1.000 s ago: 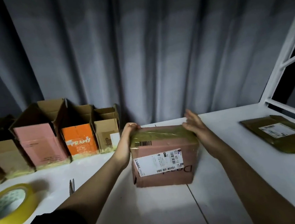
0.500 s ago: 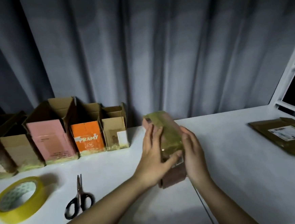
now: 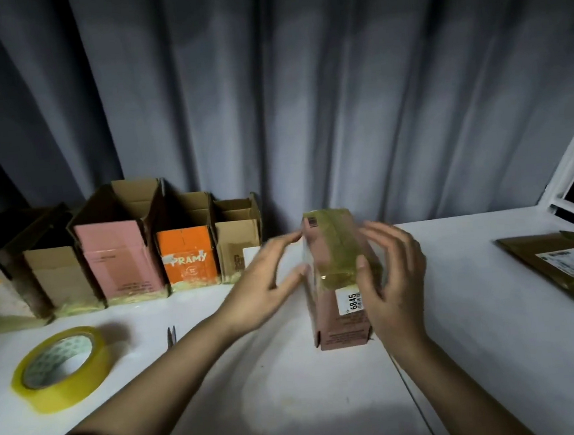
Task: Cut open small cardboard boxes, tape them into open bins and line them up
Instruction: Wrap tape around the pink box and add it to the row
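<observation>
Reached in from the lower edge of the frame on bare forearms, one to each side of the sealed pink box [image 3: 340,275] at centre. Left hand [image 3: 263,284] spread, fingers straight and apart, fingertips at or just off the box's left face; contact not clear. Right hand [image 3: 391,274] loosely open with fingers fanned, thumb laid against the taped front. Nothing gripped by either. Stood upright on the white table [image 3: 292,388], top and front wrapped in yellowish tape, white label reading "6845" on the front. Lined up at middle left against the grey curtain [image 3: 303,96]: open bins, a plain brown one [image 3: 60,279], a pink one [image 3: 120,261], an orange one [image 3: 187,256] marked "PRAMY", a small brown one [image 3: 236,245] with unreadable print. Lay at lower left, the yellow tape roll [image 3: 60,369]; beside it, scissor tips [image 3: 172,336] behind the left forearm. At right edge, flat taped parcel [image 3: 557,264], label illegible.
</observation>
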